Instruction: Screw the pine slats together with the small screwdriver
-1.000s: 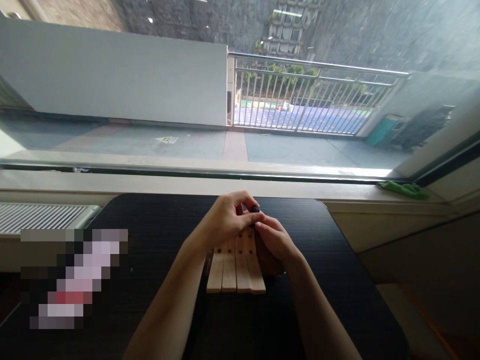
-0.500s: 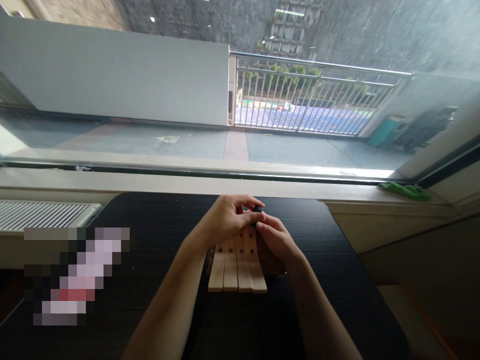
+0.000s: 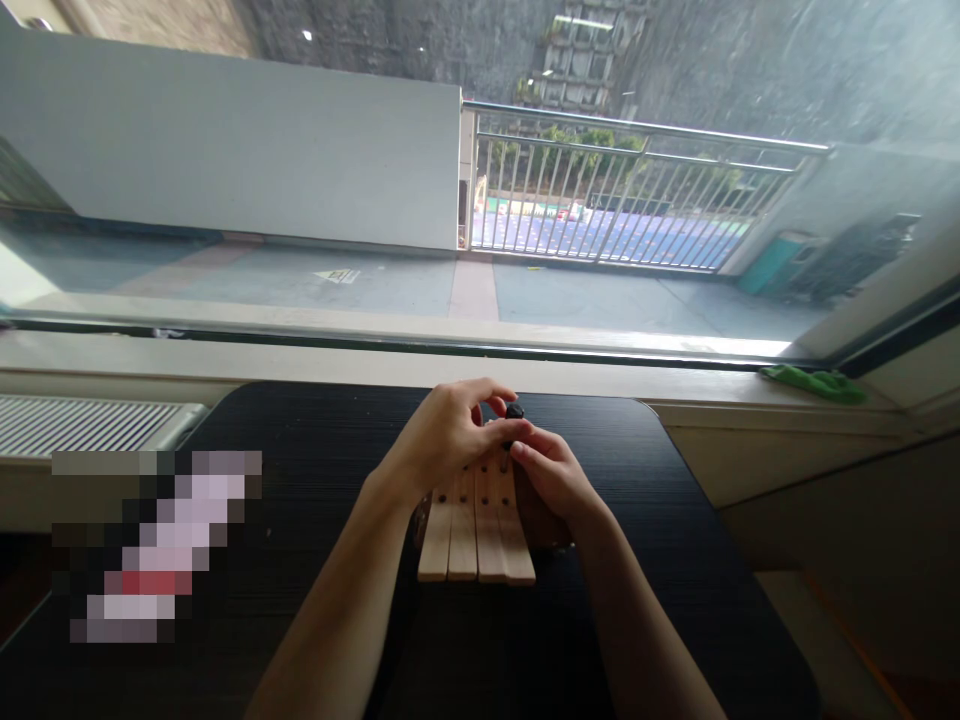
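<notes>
Four pale wooden slats [image 3: 476,550], drilled with dark holes, lie side by side on a brown piece [image 3: 546,518] whose shape is mostly covered. Over the far end of the rightmost slat stands a small tool with a black knob-like handle [image 3: 514,411]; its exact kind is unclear. My left hand [image 3: 461,425] curls round this handle, thumb in front and fingers behind, with a small gap near the index fingertip. Lower down, my right hand [image 3: 551,468] pinches the tool's lower part, its other fingers beside the slats. Both hands hide the slats' far ends.
The black table [image 3: 322,440] meets a white window sill [image 3: 360,368] at its far edge. A green cloth [image 3: 814,382] lies on the sill at right. A white radiator [image 3: 90,425] is at left, and a blurred-out pinkish object [image 3: 180,530] lies on the table's left side.
My left index finger has lifted slightly off the black handle, showing more of its top. My right hand and the slats have barely moved.
</notes>
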Tool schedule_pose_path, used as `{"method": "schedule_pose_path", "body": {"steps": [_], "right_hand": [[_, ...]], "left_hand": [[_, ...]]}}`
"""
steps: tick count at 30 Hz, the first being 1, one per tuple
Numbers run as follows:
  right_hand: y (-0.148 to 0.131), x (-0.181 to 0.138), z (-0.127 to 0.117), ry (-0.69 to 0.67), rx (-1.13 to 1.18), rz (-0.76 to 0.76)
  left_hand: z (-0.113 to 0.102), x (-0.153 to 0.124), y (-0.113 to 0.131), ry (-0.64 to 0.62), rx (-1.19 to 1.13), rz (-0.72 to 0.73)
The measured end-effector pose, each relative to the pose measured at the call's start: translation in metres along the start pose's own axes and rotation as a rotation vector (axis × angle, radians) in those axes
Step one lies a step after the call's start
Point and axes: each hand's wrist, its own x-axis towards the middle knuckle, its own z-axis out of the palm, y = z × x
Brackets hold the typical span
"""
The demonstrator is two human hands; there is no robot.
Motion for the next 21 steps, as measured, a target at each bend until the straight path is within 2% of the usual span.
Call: {"method": "schedule_pose_path", "body": {"steps": [9, 21], "right_hand": [[-0.002, 0.0, 0.003, 0.017, 0.017, -0.004], [0.003, 0.002, 0.001, 0.021, 0.104, -0.026]], "left_hand": [[-0.001, -0.003, 0.008, 0.006, 0.053, -0.014], [0.001, -0.002, 0.006, -0.061, -0.083, -0.031]]}}
